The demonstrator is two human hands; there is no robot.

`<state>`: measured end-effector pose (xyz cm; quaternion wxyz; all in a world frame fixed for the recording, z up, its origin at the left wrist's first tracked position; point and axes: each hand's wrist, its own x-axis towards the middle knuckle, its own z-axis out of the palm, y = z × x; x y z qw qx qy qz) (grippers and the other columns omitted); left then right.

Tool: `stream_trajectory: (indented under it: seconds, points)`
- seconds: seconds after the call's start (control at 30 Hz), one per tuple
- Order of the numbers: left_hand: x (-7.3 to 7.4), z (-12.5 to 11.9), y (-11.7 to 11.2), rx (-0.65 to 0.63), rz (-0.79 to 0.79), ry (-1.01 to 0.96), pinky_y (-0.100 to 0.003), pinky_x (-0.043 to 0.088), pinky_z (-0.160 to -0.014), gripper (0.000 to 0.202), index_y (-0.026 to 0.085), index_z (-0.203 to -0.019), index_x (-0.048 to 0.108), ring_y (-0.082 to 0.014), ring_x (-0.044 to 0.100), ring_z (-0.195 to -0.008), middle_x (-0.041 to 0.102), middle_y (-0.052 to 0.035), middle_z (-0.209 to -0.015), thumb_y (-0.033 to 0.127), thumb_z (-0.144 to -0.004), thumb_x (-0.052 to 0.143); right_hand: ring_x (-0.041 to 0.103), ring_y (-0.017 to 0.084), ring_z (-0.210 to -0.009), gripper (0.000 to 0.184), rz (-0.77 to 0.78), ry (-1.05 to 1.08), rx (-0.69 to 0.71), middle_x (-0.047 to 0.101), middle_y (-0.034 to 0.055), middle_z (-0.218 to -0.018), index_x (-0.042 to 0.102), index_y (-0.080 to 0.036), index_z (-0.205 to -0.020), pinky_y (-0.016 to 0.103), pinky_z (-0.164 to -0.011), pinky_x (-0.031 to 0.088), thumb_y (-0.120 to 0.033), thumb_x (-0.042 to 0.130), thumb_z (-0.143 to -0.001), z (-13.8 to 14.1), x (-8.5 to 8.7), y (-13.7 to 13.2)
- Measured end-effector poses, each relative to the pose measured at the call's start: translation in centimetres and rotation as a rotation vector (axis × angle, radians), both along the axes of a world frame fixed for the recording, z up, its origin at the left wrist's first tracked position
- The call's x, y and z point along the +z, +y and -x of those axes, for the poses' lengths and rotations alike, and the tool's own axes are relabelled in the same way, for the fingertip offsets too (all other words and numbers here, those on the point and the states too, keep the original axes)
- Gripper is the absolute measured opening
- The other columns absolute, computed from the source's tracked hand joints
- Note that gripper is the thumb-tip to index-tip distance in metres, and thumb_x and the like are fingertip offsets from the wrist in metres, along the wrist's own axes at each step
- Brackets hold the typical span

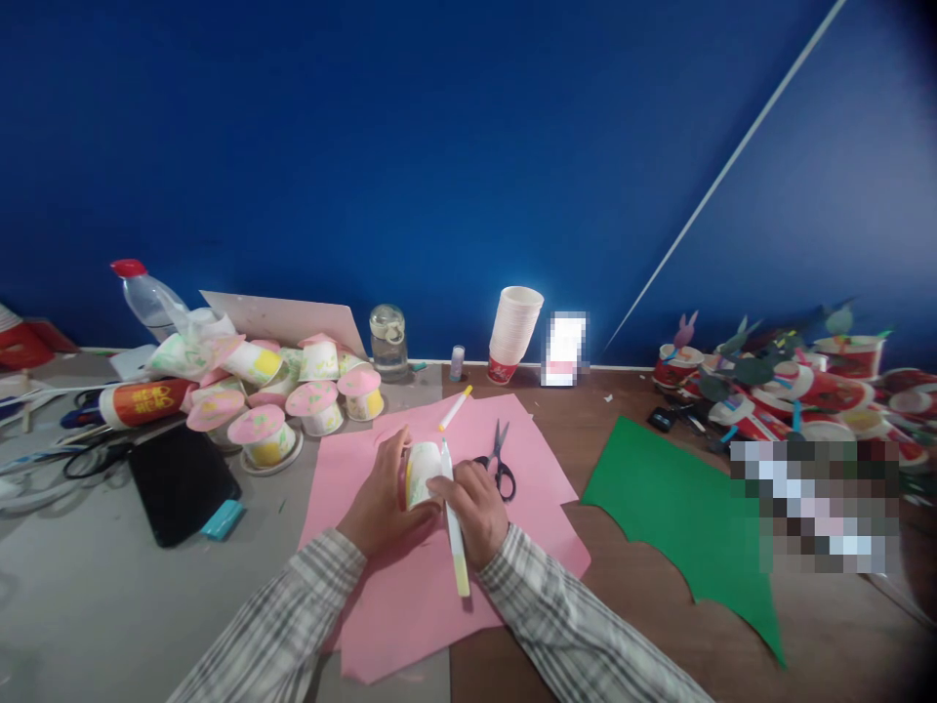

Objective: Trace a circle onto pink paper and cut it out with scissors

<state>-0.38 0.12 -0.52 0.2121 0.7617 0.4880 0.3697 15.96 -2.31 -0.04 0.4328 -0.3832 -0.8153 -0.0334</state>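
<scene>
My left hand (381, 498) is wrapped round a small paper cup (425, 474) that lies on its side, white with faint green and yellow marks. My right hand (475, 503) grips a white marker (454, 527) with a yellow-green end pointing toward me; its other end is close to the cup. Both hands are over sheets of pink paper (402, 635). A pair of scissors (499, 459) with black handles lies just beyond my right hand. Farther off, a yellow-and-white marker (455, 408) or its cap rests on the pink paper.
Decorated cups with pink discs (264, 434) crowd the left, near a black tablet-like slab (176, 483). A glass jar (388, 342), a glue stick (457, 363) and a leaning stack of paper cups (514, 332) stand along the blue wall. Scalloped green paper (673, 498) lies right.
</scene>
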Motion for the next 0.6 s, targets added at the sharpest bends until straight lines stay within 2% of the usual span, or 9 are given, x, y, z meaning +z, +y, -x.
stream_trajectory:
  seconds: [0.1, 0.33, 0.47, 0.6]
  points:
    - [0.18, -0.08, 0.03, 0.013, -0.016, -0.007, -0.05, 0.044, -0.091, 0.102, 0.025, -0.13, 0.012, -0.0287, 0.045, -0.108, 0.045, -0.0094, -0.115, 0.037, -0.051, 0.074, 0.046, 0.021, -0.061, 0.019, 0.01, 0.002, 0.015, 0.046, 0.0017, -0.066, 0.057, -0.021, -0.094, 0.031, -0.057, 0.035, -0.016, 0.041, -0.085, -0.13, -0.14, 0.13]
    - [0.6, -0.32, 0.07, 0.066, -0.222, 0.059, -0.055, 0.045, -0.086, 0.087, 0.02, -0.129, 0.013, -0.0313, 0.046, -0.103, 0.045, -0.0133, -0.11, 0.044, -0.062, 0.064, 0.047, 0.021, -0.06, 0.021, 0.069, 0.05, 0.019, 0.048, 0.0015, -0.066, 0.056, -0.02, -0.096, 0.03, -0.057, 0.037, -0.013, 0.041, -0.085, -0.25, -0.6, 0.4]
    - [0.59, -0.3, -0.05, 0.048, -0.227, 0.067, -0.053, 0.044, -0.087, 0.085, 0.019, -0.13, 0.013, -0.0301, 0.046, -0.102, 0.046, -0.013, -0.109, 0.041, -0.064, 0.062, 0.048, 0.021, -0.059, 0.023, 0.087, 0.079, 0.068, 0.05, 0.0011, -0.066, 0.056, -0.021, -0.097, 0.031, -0.057, 0.039, -0.01, 0.044, -0.08, -0.07, -0.63, 0.18]
    - [0.34, -0.17, 0.0, 0.054, -0.236, 0.076, -0.052, 0.043, -0.088, 0.087, 0.019, -0.13, 0.012, -0.0301, 0.045, -0.104, 0.047, -0.0131, -0.11, 0.039, -0.063, 0.064, 0.051, 0.022, -0.065, 0.034, 0.133, 0.217, 0.119, 0.054, 0.0028, -0.073, 0.052, -0.021, -0.106, 0.034, -0.063, 0.044, -0.008, 0.047, -0.075, 0.1, -0.73, 0.02]
